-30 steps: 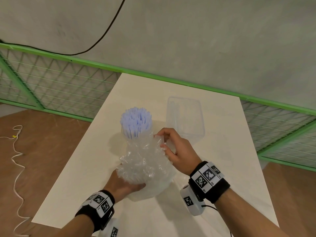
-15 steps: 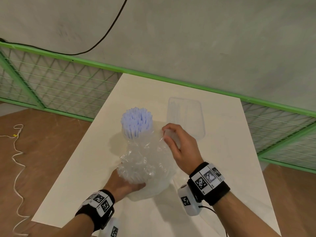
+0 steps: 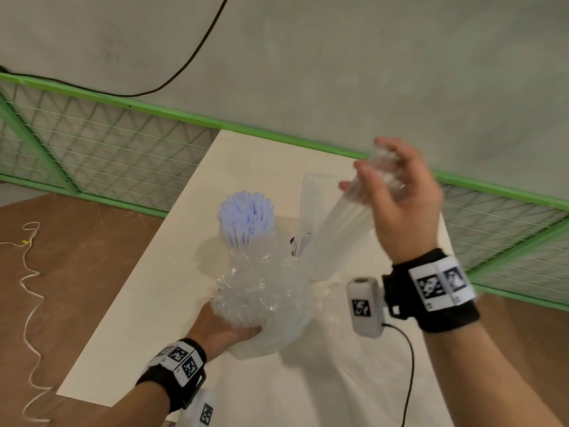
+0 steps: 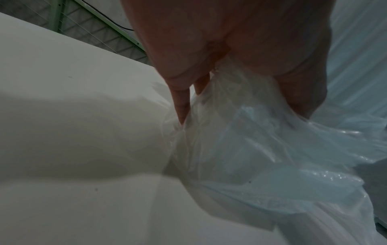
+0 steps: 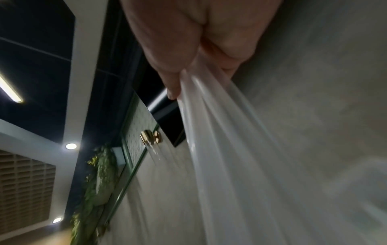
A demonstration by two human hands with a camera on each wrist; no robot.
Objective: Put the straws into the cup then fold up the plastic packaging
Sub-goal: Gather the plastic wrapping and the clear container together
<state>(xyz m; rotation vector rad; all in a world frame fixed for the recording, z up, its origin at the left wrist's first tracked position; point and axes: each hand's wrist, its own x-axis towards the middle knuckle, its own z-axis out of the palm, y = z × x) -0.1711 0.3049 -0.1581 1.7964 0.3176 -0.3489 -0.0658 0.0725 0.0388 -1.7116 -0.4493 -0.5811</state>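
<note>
A bundle of pale blue straws stands upright on the cream table, its lower part hidden by crumpled clear plastic packaging. I cannot make out the cup under the plastic. My left hand grips the crumpled base of the packaging near the table. My right hand is raised above the table and pinches the bag's top end, so a taut strip of plastic runs down to the bundle. The right wrist view shows that stretched plastic held between the thumb and fingers.
A clear rectangular plastic tray lies on the table behind the straws. A green mesh fence runs along the table's far and left sides. A white cord lies on the brown floor to the left.
My right hand has risen up and to the right from beside the straws, pulling the top of the packaging out into a long taut strip. The left hand has stayed at the base.
</note>
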